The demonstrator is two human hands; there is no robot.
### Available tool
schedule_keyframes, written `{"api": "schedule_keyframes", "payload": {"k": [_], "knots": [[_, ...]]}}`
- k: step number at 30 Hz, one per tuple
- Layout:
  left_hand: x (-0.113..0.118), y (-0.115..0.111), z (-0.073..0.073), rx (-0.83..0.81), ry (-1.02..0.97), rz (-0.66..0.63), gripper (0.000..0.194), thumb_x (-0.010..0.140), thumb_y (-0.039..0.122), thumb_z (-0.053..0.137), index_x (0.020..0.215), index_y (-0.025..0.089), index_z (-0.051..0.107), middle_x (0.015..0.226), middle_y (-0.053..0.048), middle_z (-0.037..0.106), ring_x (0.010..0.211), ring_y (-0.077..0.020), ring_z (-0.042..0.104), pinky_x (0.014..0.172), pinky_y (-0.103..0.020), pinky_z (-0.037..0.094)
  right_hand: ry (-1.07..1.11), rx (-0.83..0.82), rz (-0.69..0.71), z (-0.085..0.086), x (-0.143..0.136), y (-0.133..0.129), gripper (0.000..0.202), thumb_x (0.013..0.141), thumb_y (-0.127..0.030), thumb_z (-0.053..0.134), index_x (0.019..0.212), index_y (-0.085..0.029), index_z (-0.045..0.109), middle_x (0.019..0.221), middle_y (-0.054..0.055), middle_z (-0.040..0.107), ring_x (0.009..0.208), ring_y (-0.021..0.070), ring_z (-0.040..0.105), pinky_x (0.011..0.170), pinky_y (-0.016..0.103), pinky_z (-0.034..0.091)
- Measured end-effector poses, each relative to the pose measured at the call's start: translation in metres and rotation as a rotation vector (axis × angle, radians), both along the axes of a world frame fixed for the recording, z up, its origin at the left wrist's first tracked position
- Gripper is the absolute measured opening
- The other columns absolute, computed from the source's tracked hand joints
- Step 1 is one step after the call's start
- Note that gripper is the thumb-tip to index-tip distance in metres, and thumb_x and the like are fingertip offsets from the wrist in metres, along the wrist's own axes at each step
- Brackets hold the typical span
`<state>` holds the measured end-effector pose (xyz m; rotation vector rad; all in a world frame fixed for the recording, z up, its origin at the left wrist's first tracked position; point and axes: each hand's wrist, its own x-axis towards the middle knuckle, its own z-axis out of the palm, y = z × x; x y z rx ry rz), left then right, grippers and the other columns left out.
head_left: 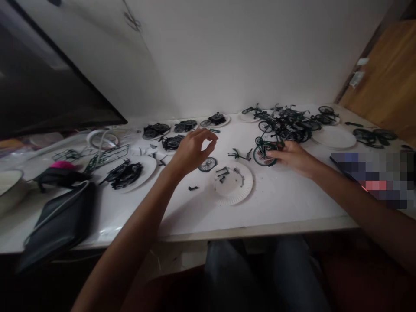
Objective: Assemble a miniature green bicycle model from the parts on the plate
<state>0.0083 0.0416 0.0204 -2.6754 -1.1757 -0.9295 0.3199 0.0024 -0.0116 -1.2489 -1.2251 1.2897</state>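
My right hand (294, 158) grips a miniature green bicycle (264, 154), thumb laid over its spoked wheel, just above the table. My left hand (194, 149) is raised over the table, thumb and forefinger tips bent together in a ring; whatever may be between them is too small to make out. Beneath it lies a loose spoked wheel (207, 164). Between the hands are a small green handlebar-like part (239, 154) and a white paper plate (246, 187) with several little dark parts on it. A small black piece (193, 188) lies left of that plate.
Dark miniature bicycles (287, 123) are heaped at the back right, beside white plates (334, 138). More dark wheels and parts sit on a left plate (147, 171). A black pouch (61, 216), a bowl (11, 186) and a screen (48, 73) stand left.
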Motion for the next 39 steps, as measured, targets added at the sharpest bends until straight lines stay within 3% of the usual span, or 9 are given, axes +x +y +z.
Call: {"api": "schedule_keyframes", "payload": {"k": [5, 10, 17, 23, 33, 39], "knots": [[-0.008, 0.01, -0.012, -0.065, 0.025, -0.016, 0.02, 0.098, 0.022, 0.047, 0.104, 0.014, 0.065, 0.102, -0.01, 0.071, 0.093, -0.0215, 0.066, 0.087, -0.038, 0.051, 0.076, 0.069, -0.071, -0.006, -0.014, 0.028, 0.027, 0.065, -0.026, 0.084, 0.088, -0.022, 0.07, 0.1, 0.004, 0.077, 0.094, 0.0221, 0.072, 0.089, 0.039, 0.058], [-0.008, -0.007, -0.019, -0.126, 0.167, -0.138, 0.021, 0.099, 0.021, 0.047, 0.106, 0.015, 0.065, 0.103, -0.009, 0.071, 0.093, -0.0209, 0.065, 0.088, -0.038, 0.05, -0.018, 0.098, -0.073, -0.017, -0.011, 0.02, 0.029, 0.066, -0.029, 0.085, 0.09, -0.021, 0.071, 0.097, 0.004, 0.077, 0.089, 0.0224, 0.073, 0.086, 0.039, 0.059], [0.008, -0.02, -0.023, -0.217, 0.265, -0.229, 0.023, 0.097, 0.018, 0.049, 0.112, 0.016, 0.066, 0.111, -0.009, 0.071, 0.098, -0.0219, 0.064, 0.089, -0.038, 0.051, -0.141, 0.138, -0.082, -0.014, -0.011, 0.014, 0.026, 0.063, -0.032, 0.085, 0.076, -0.019, 0.067, 0.086, 0.004, 0.077, 0.083, 0.0235, 0.073, 0.082, 0.04, 0.059], [-0.004, -0.016, -0.015, -0.216, 0.27, -0.196, 0.035, 0.085, -0.001, 0.042, 0.099, 0.015, 0.07, 0.1, -0.007, 0.073, 0.089, -0.0194, 0.065, 0.084, -0.035, 0.05, -0.17, 0.152, -0.079, -0.017, -0.008, 0.016, 0.027, 0.064, -0.034, 0.084, 0.08, -0.019, 0.07, 0.088, 0.006, 0.077, 0.083, 0.0244, 0.073, 0.083, 0.043, 0.059], [-0.01, -0.017, -0.014, -0.238, 0.3, -0.141, 0.023, 0.093, 0.014, 0.049, 0.103, 0.016, 0.07, 0.099, -0.007, 0.074, 0.085, -0.0191, 0.065, 0.075, -0.031, 0.05, -0.184, 0.207, -0.056, -0.018, -0.004, 0.018, 0.036, 0.062, -0.031, 0.085, 0.093, -0.019, 0.072, 0.094, 0.006, 0.077, 0.088, 0.0256, 0.074, 0.086, 0.041, 0.059], [0.0, -0.018, -0.018, -0.217, 0.289, -0.149, 0.024, 0.095, 0.013, 0.046, 0.106, 0.014, 0.068, 0.106, -0.01, 0.071, 0.092, -0.0207, 0.065, 0.082, -0.035, 0.051, -0.164, 0.165, -0.062, -0.011, -0.008, 0.014, 0.04, 0.061, -0.031, 0.085, 0.096, -0.019, 0.07, 0.091, 0.005, 0.077, 0.085, 0.0241, 0.074, 0.086, 0.041, 0.06]]}}
